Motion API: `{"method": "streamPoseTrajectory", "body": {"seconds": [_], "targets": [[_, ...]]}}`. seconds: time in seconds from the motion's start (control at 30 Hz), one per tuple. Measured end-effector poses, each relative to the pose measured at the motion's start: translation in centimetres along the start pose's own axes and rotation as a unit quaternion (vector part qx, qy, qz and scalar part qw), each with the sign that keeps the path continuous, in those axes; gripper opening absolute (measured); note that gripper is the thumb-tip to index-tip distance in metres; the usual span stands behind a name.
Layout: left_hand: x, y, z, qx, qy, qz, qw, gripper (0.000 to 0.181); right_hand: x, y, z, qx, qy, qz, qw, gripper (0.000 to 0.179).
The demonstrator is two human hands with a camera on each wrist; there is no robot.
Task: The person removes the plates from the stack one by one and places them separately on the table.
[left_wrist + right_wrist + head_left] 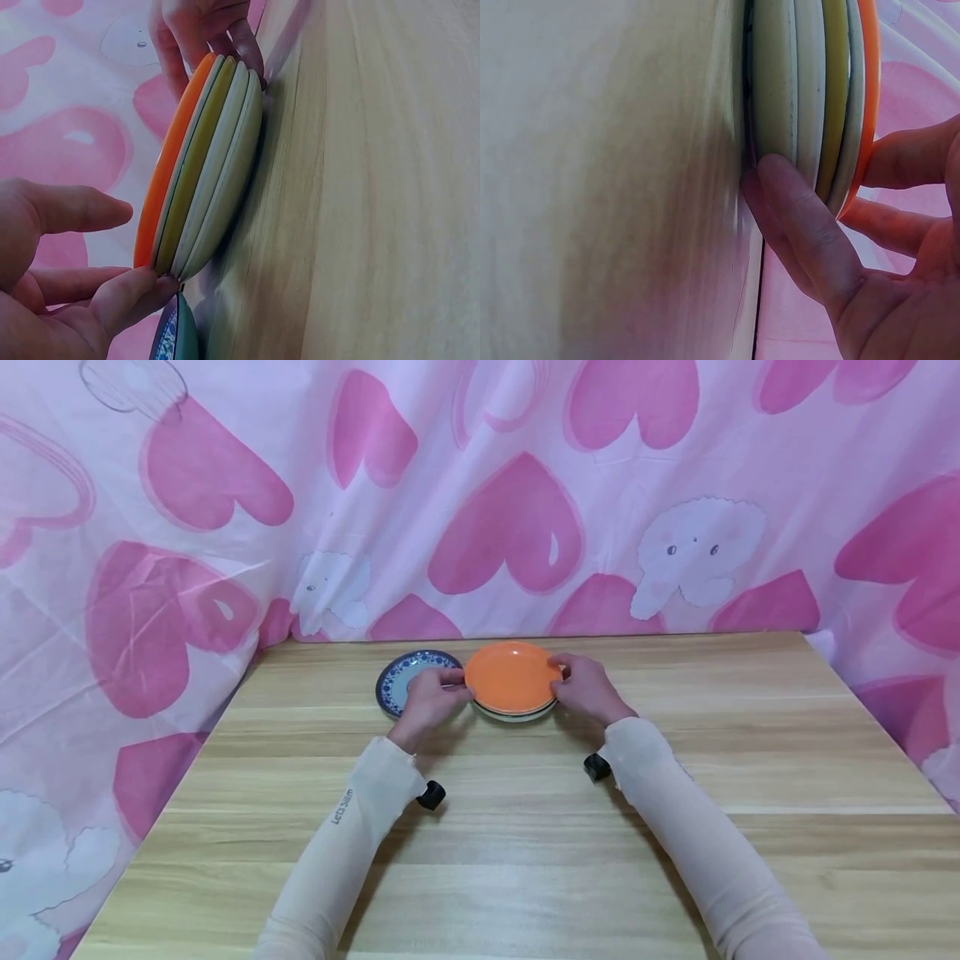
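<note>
A stack of several plates, topped by an orange plate [513, 677], sits toward the table's far edge. Side-on in the left wrist view, a yellow plate [193, 172] lies beneath the orange one among pale plates [229, 176]. My left hand [431, 697] holds the stack's left side, fingers against the rims and one digit extended by the orange edge. On the opposite side, my right hand [588, 687] grips the rims, with two fingers low at the bottom plate and others at the orange edge. A blue-patterned plate [392, 681] lies just left of the stack, partly hidden behind my left hand.
The wood-grain table [517, 843] extends toward me and to both sides. Behind it hangs a pink curtain [502, 410] printed with hearts, close to the table's back edge. Small black pieces [431, 795] are strapped at both wrists.
</note>
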State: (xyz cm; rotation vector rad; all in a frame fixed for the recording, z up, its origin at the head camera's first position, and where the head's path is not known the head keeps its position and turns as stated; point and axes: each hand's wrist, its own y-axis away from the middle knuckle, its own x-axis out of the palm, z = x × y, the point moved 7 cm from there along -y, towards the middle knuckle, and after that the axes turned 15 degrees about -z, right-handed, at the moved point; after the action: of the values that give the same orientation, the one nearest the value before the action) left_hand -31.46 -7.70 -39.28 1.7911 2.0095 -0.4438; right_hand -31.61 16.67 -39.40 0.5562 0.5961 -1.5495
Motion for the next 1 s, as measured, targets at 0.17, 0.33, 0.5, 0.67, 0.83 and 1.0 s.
{"method": "streamPoseTrajectory", "body": {"seconds": [0.17, 0.33, 0.5, 0.67, 0.83, 1.0], "targets": [[0.2, 0.3, -0.3, -0.006, 0.004, -0.002, 1.0, 0.044, -0.1, 0.1, 0.0, -0.005, 0.004, -0.005, 1.0, 0.05], [0.5, 0.5, -0.6, 0.004, -0.008, -0.008, 0.9999, 0.043, -0.3, 0.1, 0.0, -0.005, 0.005, -0.009, 0.9999, 0.05], [0.9, 0.7, -0.9, 0.019, -0.025, -0.01, 0.9994, 0.042, -0.6, 0.3, 0.0, -0.004, 0.012, -0.011, 0.9999, 0.051], [1.0, 0.9, -1.3, 0.044, -0.044, -0.014, 0.998, 0.042, -0.9, 0.2, 0.3, -0.018, 0.032, -0.03, 0.9989, 0.053], [1.0, 1.1, -1.6, 0.068, -0.07, -0.022, 0.995, 0.042, -0.9, 0.0, 0.4, -0.019, 0.024, -0.039, 0.9988, 0.053], [1.1, 1.0, -1.6, 0.067, -0.085, -0.021, 0.9939, 0.042, -0.9, -0.1, -0.1, 0.027, -0.032, -0.025, 0.9988, 0.056]]}}
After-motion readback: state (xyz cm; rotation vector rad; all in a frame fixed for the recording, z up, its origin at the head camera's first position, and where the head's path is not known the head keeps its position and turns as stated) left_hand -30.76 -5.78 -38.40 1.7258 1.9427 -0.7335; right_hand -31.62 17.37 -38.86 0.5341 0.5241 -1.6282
